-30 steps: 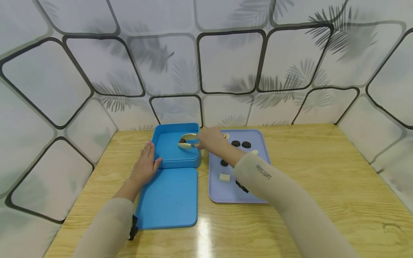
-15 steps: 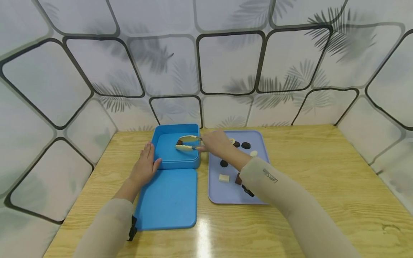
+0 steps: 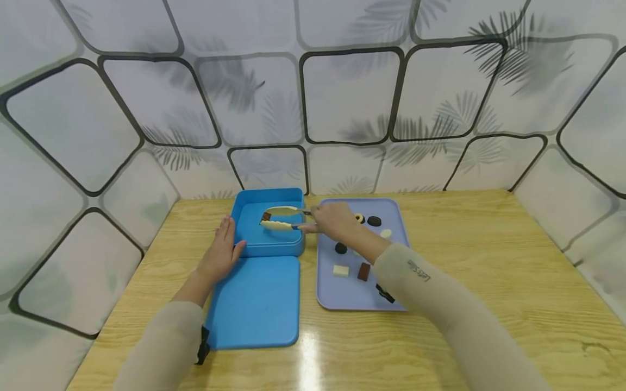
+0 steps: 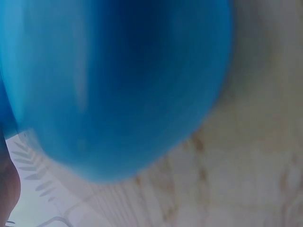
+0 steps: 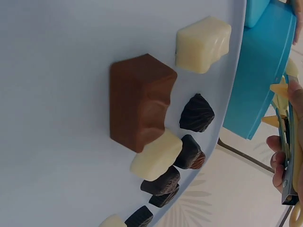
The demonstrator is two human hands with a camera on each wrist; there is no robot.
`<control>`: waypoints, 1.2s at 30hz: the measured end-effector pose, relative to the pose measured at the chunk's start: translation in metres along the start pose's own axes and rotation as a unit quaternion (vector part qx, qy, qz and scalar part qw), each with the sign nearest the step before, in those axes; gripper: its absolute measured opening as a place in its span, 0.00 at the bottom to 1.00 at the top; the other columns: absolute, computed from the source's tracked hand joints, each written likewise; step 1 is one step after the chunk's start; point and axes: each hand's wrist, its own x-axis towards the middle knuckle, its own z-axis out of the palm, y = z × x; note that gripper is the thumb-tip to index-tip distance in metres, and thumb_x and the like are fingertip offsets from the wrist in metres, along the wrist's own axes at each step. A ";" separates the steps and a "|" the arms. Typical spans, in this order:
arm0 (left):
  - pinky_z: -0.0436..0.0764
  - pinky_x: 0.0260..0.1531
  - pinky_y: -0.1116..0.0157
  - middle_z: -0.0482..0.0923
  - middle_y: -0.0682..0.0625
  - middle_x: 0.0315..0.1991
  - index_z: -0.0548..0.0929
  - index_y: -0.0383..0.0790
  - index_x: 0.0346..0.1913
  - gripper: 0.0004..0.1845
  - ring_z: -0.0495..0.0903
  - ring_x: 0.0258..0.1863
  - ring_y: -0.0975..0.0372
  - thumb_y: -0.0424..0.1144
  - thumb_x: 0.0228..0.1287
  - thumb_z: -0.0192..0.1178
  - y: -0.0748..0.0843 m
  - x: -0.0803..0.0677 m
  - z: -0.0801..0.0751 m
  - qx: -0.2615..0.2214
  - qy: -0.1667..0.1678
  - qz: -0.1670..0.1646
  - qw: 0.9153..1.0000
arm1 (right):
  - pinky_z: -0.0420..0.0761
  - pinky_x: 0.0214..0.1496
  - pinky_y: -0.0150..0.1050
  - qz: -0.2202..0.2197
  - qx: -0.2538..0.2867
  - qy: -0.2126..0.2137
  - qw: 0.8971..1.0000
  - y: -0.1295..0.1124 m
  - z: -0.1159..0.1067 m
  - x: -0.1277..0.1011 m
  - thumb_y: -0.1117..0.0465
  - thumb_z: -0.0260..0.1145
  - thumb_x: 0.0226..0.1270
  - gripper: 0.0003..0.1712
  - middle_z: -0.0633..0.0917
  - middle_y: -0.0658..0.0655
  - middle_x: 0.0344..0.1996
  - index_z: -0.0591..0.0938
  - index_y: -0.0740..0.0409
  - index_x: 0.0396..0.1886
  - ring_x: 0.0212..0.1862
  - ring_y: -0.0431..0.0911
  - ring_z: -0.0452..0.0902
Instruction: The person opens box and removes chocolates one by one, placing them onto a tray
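Note:
My right hand (image 3: 333, 220) grips a pair of pale tongs (image 3: 282, 218), also seen at the right edge of the right wrist view as tongs (image 5: 287, 156). Their tips pinch a small brown chocolate (image 3: 265, 216) over the open blue box (image 3: 268, 245). My left hand (image 3: 221, 251) lies flat with straight fingers against the box's left wall. In the left wrist view the box (image 4: 118, 85) is a blue blur.
A lavender tray (image 3: 353, 296) right of the box holds several chocolates: dark round (image 3: 374, 221), white square (image 3: 340, 270), brown block (image 3: 363, 271), the brown block (image 5: 139, 101) again up close. The blue lid (image 3: 256, 301) lies flat before the box on the wooden table (image 3: 489, 260). Patterned walls surround it.
The tongs' tips with the brown chocolate have shifted left over the box. My right forearm has moved aside, uncovering the brown block on the tray. The left hand has stayed put.

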 end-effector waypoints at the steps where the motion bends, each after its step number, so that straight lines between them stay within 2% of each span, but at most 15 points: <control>1: 0.46 0.69 0.45 0.39 0.29 0.73 0.44 0.19 0.70 0.36 0.40 0.73 0.40 0.44 0.75 0.43 0.000 0.000 0.000 -0.002 -0.001 0.000 1.000 | 0.55 0.11 0.29 0.002 0.006 -0.007 1.000 0.001 -0.002 0.000 0.28 0.56 0.56 0.35 0.79 0.51 0.15 0.85 0.54 0.39 0.12 0.38 0.61; 5: 0.46 0.70 0.45 0.38 0.30 0.73 0.43 0.20 0.70 0.37 0.39 0.73 0.41 0.45 0.75 0.43 0.000 0.000 -0.001 -0.003 -0.006 -0.003 1.000 | 0.60 0.11 0.31 0.002 0.021 -0.013 1.000 0.005 -0.011 -0.005 0.28 0.56 0.56 0.36 0.83 0.52 0.21 0.84 0.54 0.45 0.14 0.40 0.69; 9: 0.46 0.70 0.45 0.39 0.29 0.73 0.43 0.20 0.70 0.36 0.39 0.73 0.40 0.45 0.75 0.42 -0.001 0.001 0.000 -0.002 -0.003 0.003 1.000 | 0.61 0.10 0.31 -0.007 0.024 0.014 1.000 0.011 -0.013 -0.011 0.28 0.55 0.56 0.37 0.84 0.51 0.23 0.84 0.55 0.44 0.13 0.40 0.71; 11: 0.46 0.69 0.45 0.39 0.29 0.73 0.44 0.19 0.70 0.36 0.40 0.73 0.40 0.44 0.75 0.43 -0.002 0.001 0.001 0.000 0.000 0.006 1.000 | 0.62 0.10 0.32 -0.008 0.024 0.017 1.000 0.014 -0.014 -0.014 0.27 0.54 0.56 0.38 0.86 0.51 0.29 0.83 0.55 0.47 0.14 0.41 0.73; 14: 0.46 0.70 0.45 0.40 0.29 0.73 0.44 0.19 0.70 0.36 0.40 0.73 0.40 0.44 0.75 0.43 -0.003 0.001 0.001 -0.003 0.004 0.008 1.000 | 0.58 0.10 0.31 -0.009 0.019 0.023 1.000 0.019 -0.017 -0.020 0.27 0.53 0.57 0.40 0.87 0.51 0.33 0.82 0.54 0.50 0.13 0.41 0.72; 16: 0.46 0.70 0.45 0.40 0.29 0.73 0.44 0.20 0.70 0.36 0.40 0.73 0.40 0.45 0.75 0.43 -0.004 0.001 0.001 -0.003 0.008 0.009 1.000 | 0.55 0.10 0.31 -0.012 0.012 0.039 0.999 0.023 -0.018 -0.025 0.27 0.54 0.56 0.40 0.88 0.51 0.31 0.83 0.54 0.50 0.11 0.41 0.70; 19: 0.47 0.69 0.45 0.41 0.29 0.73 0.45 0.20 0.70 0.36 0.41 0.73 0.40 0.44 0.75 0.43 -0.004 0.000 0.002 -0.002 0.013 0.011 1.000 | 0.53 0.11 0.31 -0.023 0.010 0.074 0.997 0.029 -0.022 -0.033 0.28 0.56 0.55 0.37 0.84 0.51 0.21 0.83 0.56 0.40 0.09 0.41 0.66; 22: 0.47 0.69 0.45 0.41 0.29 0.73 0.45 0.20 0.70 0.36 0.41 0.73 0.40 0.44 0.75 0.42 -0.004 0.000 0.002 0.000 0.011 0.010 1.000 | 0.54 0.11 0.31 -0.040 0.021 0.112 0.993 0.036 -0.026 -0.043 0.29 0.58 0.55 0.33 0.82 0.49 0.18 0.80 0.56 0.30 0.10 0.40 0.67; 24: 0.47 0.69 0.45 0.41 0.28 0.73 0.45 0.20 0.70 0.35 0.41 0.73 0.40 0.43 0.75 0.43 -0.003 0.000 0.001 0.001 0.011 0.009 1.000 | 0.52 0.11 0.30 -0.049 0.019 0.130 0.990 0.040 -0.030 -0.050 0.28 0.51 0.58 0.35 0.79 0.49 0.16 0.77 0.56 0.27 0.10 0.40 0.66; 28: 0.47 0.70 0.45 0.40 0.29 0.73 0.45 0.19 0.70 0.35 0.41 0.73 0.40 0.43 0.74 0.44 -0.001 0.000 -0.002 0.002 0.006 0.009 1.000 | 0.49 0.11 0.31 -0.067 -0.003 0.177 0.982 0.049 -0.036 -0.064 0.27 0.30 0.62 0.46 0.77 0.52 0.13 0.80 0.58 0.30 0.08 0.41 0.60; 29: 0.46 0.70 0.45 0.40 0.29 0.73 0.44 0.19 0.70 0.35 0.41 0.72 0.39 0.43 0.74 0.43 -0.001 0.000 -0.002 0.003 0.005 0.010 1.000 | 0.50 0.11 0.31 -0.071 -0.006 0.186 0.980 0.051 -0.038 -0.068 0.27 0.26 0.62 0.48 0.77 0.52 0.13 0.81 0.59 0.32 0.08 0.41 0.62; 34: 0.46 0.70 0.45 0.40 0.28 0.73 0.44 0.19 0.70 0.35 0.41 0.72 0.39 0.42 0.74 0.44 0.000 0.000 -0.003 0.003 0.002 0.010 1.000 | 0.65 0.09 0.34 -0.086 0.004 0.195 0.977 0.063 -0.040 -0.083 0.28 0.29 0.64 0.50 0.86 0.56 0.23 0.84 0.63 0.40 0.14 0.44 0.74; 36: 0.47 0.70 0.45 0.40 0.27 0.72 0.44 0.18 0.70 0.35 0.42 0.72 0.39 0.42 0.74 0.44 0.000 0.000 -0.001 0.005 0.003 0.011 1.000 | 0.67 0.10 0.34 -0.088 0.008 0.188 0.978 0.067 -0.040 -0.089 0.27 0.30 0.63 0.51 0.86 0.57 0.25 0.83 0.64 0.41 0.16 0.45 0.76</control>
